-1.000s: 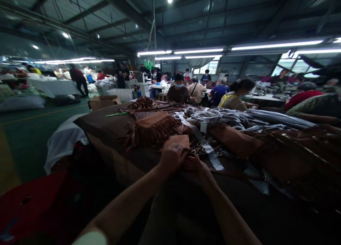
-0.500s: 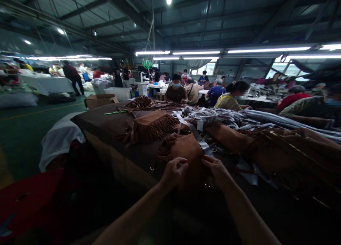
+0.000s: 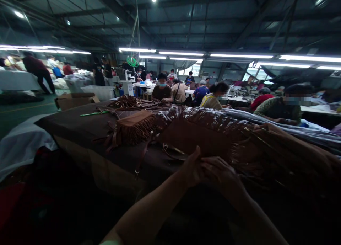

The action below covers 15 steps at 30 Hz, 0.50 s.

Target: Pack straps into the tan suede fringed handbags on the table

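Note:
A brown fringed bag point(image 3: 197, 138), dark on its upturned side, lies in front of me, its fringe spread along the far and right edges and a little blurred. At its near edge, my left hand point(image 3: 191, 168) is closed with the thumb sticking up; its other fingers are partly hidden. Close against it, my right hand point(image 3: 220, 170) has its fingers bent over the same edge. Deep shadow covers the undersides of both hands. A second fringed bag point(image 3: 135, 124), in lighter brown, rests to the left. A thin strap with a metal clip point(image 3: 137, 172) hangs over the near side.
The dark-covered table point(image 3: 77, 126) also bears a heap of brown straps point(image 3: 125, 101), a green strip point(image 3: 94, 113) and grey-white cords point(image 3: 253, 113) on the right. A cardboard box point(image 3: 77, 101) stands beyond its left corner. Several people sit at tables behind.
The bag has gone from orange-brown side up to a dark side with its fringe spread out. Both hands have moved together at its near edge. My view has turned right.

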Motion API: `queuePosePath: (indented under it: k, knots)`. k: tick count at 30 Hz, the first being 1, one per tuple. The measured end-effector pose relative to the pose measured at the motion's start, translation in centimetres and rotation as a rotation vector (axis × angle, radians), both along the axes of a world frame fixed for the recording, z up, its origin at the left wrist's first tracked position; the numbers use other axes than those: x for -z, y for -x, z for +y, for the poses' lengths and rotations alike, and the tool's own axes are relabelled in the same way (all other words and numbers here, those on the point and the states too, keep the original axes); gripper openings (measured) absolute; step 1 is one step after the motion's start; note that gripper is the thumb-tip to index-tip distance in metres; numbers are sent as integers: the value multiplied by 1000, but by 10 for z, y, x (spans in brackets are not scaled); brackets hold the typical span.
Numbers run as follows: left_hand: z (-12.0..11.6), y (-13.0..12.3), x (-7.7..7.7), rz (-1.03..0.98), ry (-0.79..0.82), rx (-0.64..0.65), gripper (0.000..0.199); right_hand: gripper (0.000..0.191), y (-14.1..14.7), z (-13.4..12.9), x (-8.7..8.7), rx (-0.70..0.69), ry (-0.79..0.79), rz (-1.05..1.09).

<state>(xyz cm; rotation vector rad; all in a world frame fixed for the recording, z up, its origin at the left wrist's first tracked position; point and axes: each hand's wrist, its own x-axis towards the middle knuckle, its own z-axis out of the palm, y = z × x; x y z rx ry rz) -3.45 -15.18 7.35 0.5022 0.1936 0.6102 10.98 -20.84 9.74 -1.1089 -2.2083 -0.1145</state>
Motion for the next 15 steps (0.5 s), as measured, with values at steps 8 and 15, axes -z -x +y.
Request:
queuePosePath:
  k: [8, 15]
  knots:
    - [-5, -43, 85, 182, 272, 212, 50, 16, -27, -57, 114, 78, 178, 328]
    - [-11, -56, 78, 429, 247, 161, 15, 47, -62, -50, 110, 746, 523, 679]
